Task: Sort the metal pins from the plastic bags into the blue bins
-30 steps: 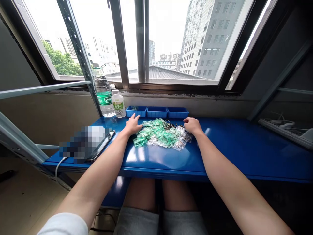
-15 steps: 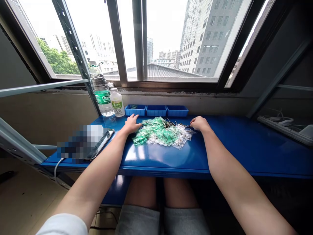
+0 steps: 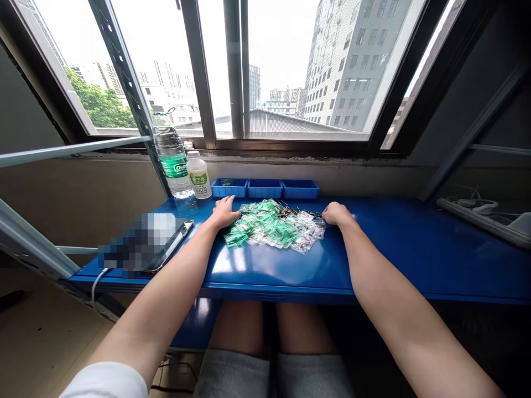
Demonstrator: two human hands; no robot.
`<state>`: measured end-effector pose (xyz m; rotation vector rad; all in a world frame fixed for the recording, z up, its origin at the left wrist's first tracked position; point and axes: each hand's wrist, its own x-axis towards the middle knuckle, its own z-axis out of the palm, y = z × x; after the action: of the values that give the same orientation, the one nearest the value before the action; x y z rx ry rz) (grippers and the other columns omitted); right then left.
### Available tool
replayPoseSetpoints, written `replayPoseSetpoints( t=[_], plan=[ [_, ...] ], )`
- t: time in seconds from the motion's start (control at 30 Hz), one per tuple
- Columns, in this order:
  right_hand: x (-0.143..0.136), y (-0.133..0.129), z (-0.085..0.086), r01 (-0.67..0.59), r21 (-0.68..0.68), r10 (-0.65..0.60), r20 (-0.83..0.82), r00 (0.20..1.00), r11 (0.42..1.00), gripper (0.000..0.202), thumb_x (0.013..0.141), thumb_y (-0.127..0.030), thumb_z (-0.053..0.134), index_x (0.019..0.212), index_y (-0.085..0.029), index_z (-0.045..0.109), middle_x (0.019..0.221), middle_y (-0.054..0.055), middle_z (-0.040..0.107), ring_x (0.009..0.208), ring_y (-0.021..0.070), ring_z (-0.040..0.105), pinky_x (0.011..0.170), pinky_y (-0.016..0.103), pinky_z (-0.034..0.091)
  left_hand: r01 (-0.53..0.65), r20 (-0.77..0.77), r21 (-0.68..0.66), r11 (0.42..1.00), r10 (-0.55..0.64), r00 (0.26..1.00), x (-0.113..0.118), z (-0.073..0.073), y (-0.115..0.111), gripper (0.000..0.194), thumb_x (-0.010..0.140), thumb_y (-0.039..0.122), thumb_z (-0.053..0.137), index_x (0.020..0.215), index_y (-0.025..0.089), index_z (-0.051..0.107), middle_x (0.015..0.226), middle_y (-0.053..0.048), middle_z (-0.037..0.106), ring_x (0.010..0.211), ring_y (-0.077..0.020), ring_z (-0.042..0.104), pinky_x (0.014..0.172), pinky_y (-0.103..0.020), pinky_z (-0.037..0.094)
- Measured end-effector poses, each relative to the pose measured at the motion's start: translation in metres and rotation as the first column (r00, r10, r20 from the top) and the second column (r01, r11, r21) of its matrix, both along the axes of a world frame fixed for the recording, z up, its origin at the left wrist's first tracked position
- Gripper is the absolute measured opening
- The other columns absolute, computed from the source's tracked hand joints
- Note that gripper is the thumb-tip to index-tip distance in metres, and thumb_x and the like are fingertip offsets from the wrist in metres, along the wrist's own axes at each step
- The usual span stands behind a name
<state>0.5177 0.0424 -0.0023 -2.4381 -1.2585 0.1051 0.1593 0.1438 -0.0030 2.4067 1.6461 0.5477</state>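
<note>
A pile of small green and clear plastic packets (image 3: 269,225) lies on the blue table (image 3: 282,271), with dark thin pieces (image 3: 287,209) at its back edge. My left hand (image 3: 224,212) rests at the pile's left side, its fingers apart and its thumb by the green packets. At the right edge of the pile, my right hand (image 3: 336,213) has its fingers drawn together beside the clear packets; whatever they hold is too small or hidden to make out.
Three joined blue bins (image 3: 265,189) stand behind the pile, the left one with something green inside. A large water bottle (image 3: 172,160) and a smaller white bottle (image 3: 199,176) are at the back left. A dark flat device (image 3: 174,243) lies left; a power strip (image 3: 483,220) is far right.
My right hand has moved slightly left and down, closer to the clear packets, with its fingers more curled. The left hand has barely moved.
</note>
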Motion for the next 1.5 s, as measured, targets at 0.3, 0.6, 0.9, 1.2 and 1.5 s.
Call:
replayPoseSetpoints(
  t=[0.3,0.6,0.9,1.2,1.5],
  plan=[
    [-0.024,-0.002,0.012,-0.129,0.274,0.155,-0.076,0.985,0.953,0.015,0.078,-0.020,0.058,0.087,-0.018,0.070,0.090,0.010,0.071,0.088,0.0238,0.065,0.076,0.031,0.048,0.003,0.019,0.021,1.000,-0.003,1.000,0.000,-0.001,0.001,0.075,0.076,0.038,0.056,0.145,0.017,0.034,0.149,-0.015,0.036,0.136,-0.0375,0.030,0.106,-0.050,0.031],
    [-0.091,-0.005,0.014,-0.460,0.650,0.629,-0.035,0.776,0.604,0.010,0.073,-0.023,0.064,0.079,-0.017,0.069,0.076,0.004,0.071,0.070,0.0171,0.064,0.066,0.027,0.051,0.358,0.219,0.324,0.875,-0.438,0.872,0.030,0.026,-0.038,0.046,0.084,0.034,0.053,0.127,0.016,0.056,0.108,-0.008,0.069,0.097,-0.0205,0.062,0.086,-0.033,0.049],
    [-0.122,-0.007,0.007,-0.587,0.667,0.738,0.084,0.670,0.458,0.011,0.076,-0.027,0.065,0.080,-0.019,0.071,0.072,0.002,0.071,0.063,0.0145,0.061,0.060,0.025,0.046,0.530,0.142,0.398,0.749,-0.621,0.771,0.052,0.018,-0.051,0.026,0.087,0.032,0.054,0.100,0.017,0.070,0.086,-0.005,0.072,0.073,-0.0147,0.064,0.068,-0.026,0.048],
    [-0.119,-0.006,0.007,-0.583,0.631,0.714,0.064,0.697,0.512,0.018,0.082,-0.033,0.060,0.081,-0.019,0.070,0.071,0.003,0.070,0.062,0.0147,0.059,0.059,0.025,0.043,0.431,0.233,0.470,0.770,-0.579,0.781,0.051,0.014,-0.043,0.022,0.086,0.033,0.058,0.086,0.018,0.075,0.082,-0.006,0.073,0.073,-0.0157,0.064,0.068,-0.026,0.047],
    [-0.119,-0.012,0.011,-0.632,0.586,0.763,0.037,0.645,0.507,0.029,0.082,-0.042,0.056,0.082,-0.017,0.071,0.067,0.003,0.067,0.057,0.0134,0.055,0.054,0.024,0.041,0.444,0.218,0.368,0.817,-0.540,0.813,0.051,0.016,-0.045,0.028,0.087,0.039,0.054,0.090,0.019,0.074,0.085,-0.006,0.071,0.077,-0.0169,0.063,0.072,-0.027,0.048]
  ],
)
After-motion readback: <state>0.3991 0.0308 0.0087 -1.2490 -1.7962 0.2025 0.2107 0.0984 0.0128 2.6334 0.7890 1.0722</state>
